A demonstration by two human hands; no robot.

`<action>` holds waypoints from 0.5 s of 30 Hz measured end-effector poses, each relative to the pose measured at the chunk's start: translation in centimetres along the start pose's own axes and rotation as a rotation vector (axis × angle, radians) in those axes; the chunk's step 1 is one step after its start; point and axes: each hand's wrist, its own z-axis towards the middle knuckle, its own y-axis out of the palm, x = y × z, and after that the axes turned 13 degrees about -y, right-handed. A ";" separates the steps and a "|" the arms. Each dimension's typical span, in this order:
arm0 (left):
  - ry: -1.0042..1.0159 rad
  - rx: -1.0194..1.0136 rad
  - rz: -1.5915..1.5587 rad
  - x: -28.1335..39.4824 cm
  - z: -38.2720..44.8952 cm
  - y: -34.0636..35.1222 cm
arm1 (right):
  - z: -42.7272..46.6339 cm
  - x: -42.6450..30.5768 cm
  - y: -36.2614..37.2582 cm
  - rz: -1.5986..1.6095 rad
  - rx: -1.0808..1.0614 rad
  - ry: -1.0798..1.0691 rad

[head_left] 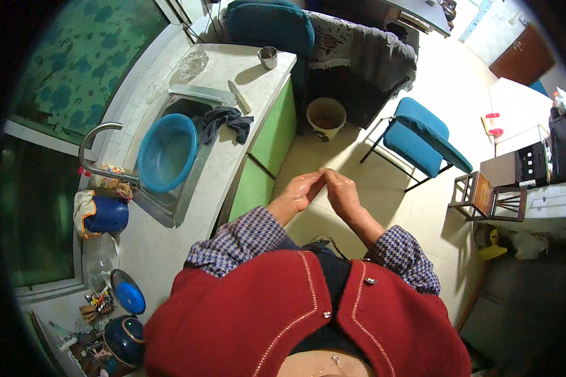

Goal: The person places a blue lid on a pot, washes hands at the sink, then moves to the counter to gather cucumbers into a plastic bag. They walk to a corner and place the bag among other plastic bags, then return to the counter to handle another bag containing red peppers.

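Note:
My left hand (pixel 303 190) and my right hand (pixel 343 194) meet at the fingertips in front of my red garment, above the tiled floor. Skin on both hands shines as if wet. No object shows in either hand, but the overlapping fingers hide how they are set and whether anything small lies between them. To the left, a blue plastic basin (pixel 168 153) sits tilted in the metal sink (pixel 174 214), under a curved faucet (pixel 94 136). A dark cloth (pixel 224 123) drapes over the sink's edge, near a knife (pixel 239 96) on the counter (pixel 203 181).
A metal cup (pixel 268 57) and a crumpled clear plastic bag (pixel 192 65) stand farther along the counter. On the floor ahead is a bucket (pixel 326 118), with a blue-covered chair (pixel 417 136) to its right. Wooden stools (pixel 483 193) are at the far right.

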 end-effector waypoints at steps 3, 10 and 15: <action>0.046 0.095 0.093 -0.1 1.8 2.9 | -0.2 1.6 -1.5 0.005 0.075 0.051; -0.023 0.036 0.126 1.3 8.2 5.3 | 0.9 8.2 -2.0 0.191 0.168 0.132; -0.122 0.027 0.131 6.0 14.1 6.6 | 5.6 14.7 -2.0 0.076 0.088 0.023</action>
